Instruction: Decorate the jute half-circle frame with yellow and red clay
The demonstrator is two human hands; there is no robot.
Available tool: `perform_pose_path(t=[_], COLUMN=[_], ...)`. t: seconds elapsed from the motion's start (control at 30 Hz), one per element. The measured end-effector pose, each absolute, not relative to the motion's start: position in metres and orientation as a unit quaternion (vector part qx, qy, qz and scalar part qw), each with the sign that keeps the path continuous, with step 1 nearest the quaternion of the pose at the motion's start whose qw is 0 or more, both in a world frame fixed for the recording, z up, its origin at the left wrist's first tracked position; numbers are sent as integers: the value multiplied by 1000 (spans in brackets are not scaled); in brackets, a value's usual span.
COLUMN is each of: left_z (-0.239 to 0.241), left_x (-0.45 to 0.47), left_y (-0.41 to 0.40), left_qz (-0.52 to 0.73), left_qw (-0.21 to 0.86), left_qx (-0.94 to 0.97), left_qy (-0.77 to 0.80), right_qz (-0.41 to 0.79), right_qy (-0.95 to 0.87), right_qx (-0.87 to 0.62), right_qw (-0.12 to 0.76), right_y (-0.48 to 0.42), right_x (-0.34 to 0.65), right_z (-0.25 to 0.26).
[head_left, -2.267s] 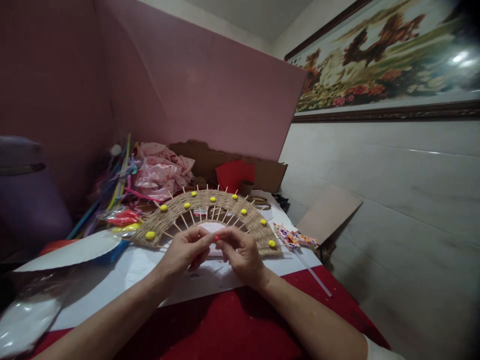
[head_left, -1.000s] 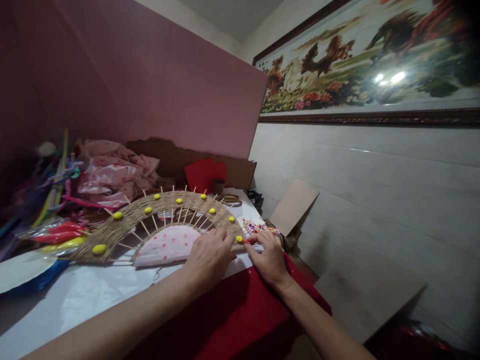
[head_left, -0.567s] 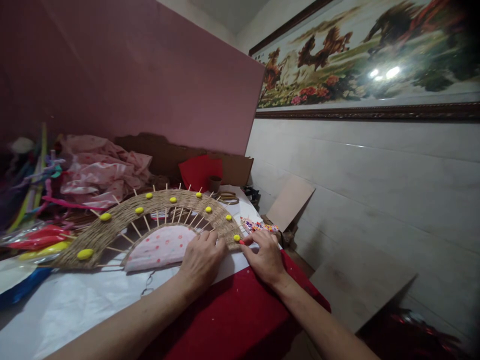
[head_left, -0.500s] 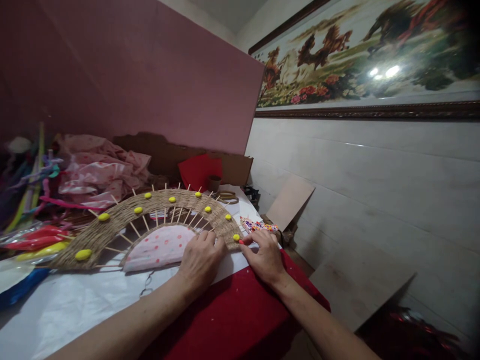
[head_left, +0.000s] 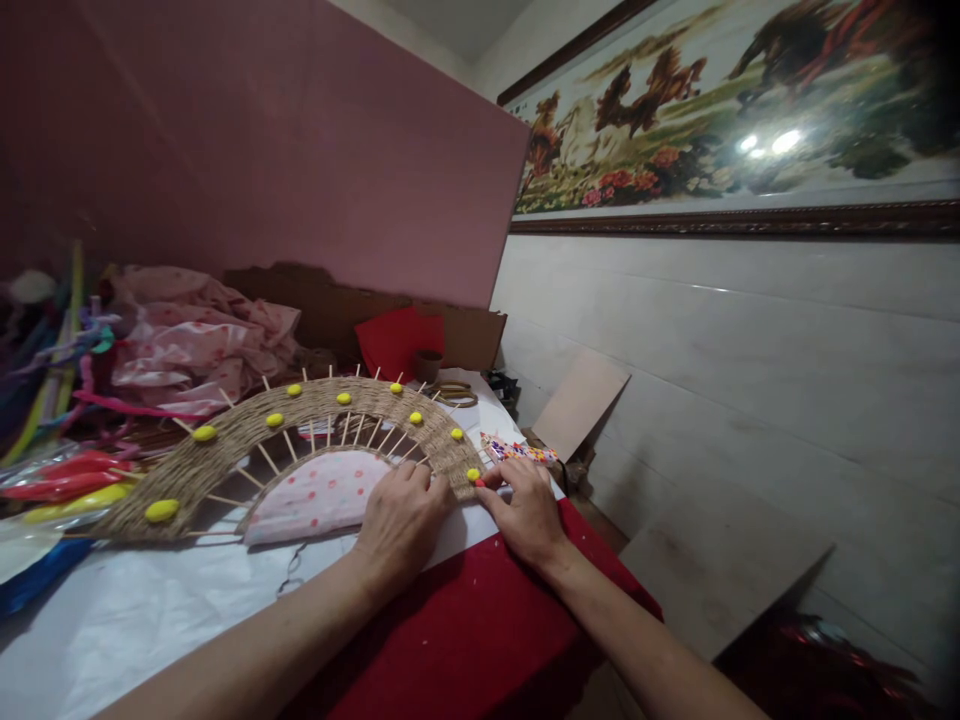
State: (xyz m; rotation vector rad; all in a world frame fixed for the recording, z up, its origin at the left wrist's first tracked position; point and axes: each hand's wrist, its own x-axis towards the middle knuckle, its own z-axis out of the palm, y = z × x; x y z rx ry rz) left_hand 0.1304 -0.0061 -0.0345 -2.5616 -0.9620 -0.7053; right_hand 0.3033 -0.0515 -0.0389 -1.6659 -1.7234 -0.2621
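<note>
A fan-shaped arch of woven jute (head_left: 247, 430) on wooden skewers lies on white paper (head_left: 150, 610), studded with several yellow blobs. A pink dotted half-circle of fabric (head_left: 322, 492) sits inside it. My left hand (head_left: 401, 515) rests flat on the fan's right end, fingers spread. My right hand (head_left: 525, 510) touches the fan's right tip beside the last yellow blob (head_left: 473, 474). A small red bit shows at its fingertip; whether it is held there or just a nail I cannot tell.
Red cloth (head_left: 480, 640) covers the table's near edge. Pink fabric (head_left: 195, 335), coloured pipe cleaners (head_left: 52, 350) and packets of red and yellow clay (head_left: 67, 480) crowd the left. Cardboard (head_left: 457, 335), red paper and a patterned strip (head_left: 521, 452) lie behind. A tiled wall rises on the right.
Both hands moved from the fan's centre to its right end, and the view swung right. In the last half second almost nothing has shifted.
</note>
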Motion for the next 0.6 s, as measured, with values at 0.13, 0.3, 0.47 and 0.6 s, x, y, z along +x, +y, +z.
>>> perform_pose_path(t=[0.13,0.3,0.47,0.6], left_z=[-36,-40,-40,-40], left_x=[130,131,131,131], left_y=[-5,-4,-4,-4], left_qz=[-252,-254,-254,-254], left_qw=[150,134,139,139], left_qx=[-896,-895,-893,-894], left_qy=[-334,-340,-344,-342], right_qz=[-88,-88,-85,-85], right_qy=[-659,-655,-664,-660], right_qx=[-657,-661,-659,-663], right_qw=[356,355,343,344], right_y=[-53,-57,-55,-52], right_x=[305,307,307,305], right_z=[-42,-44,-42,-42])
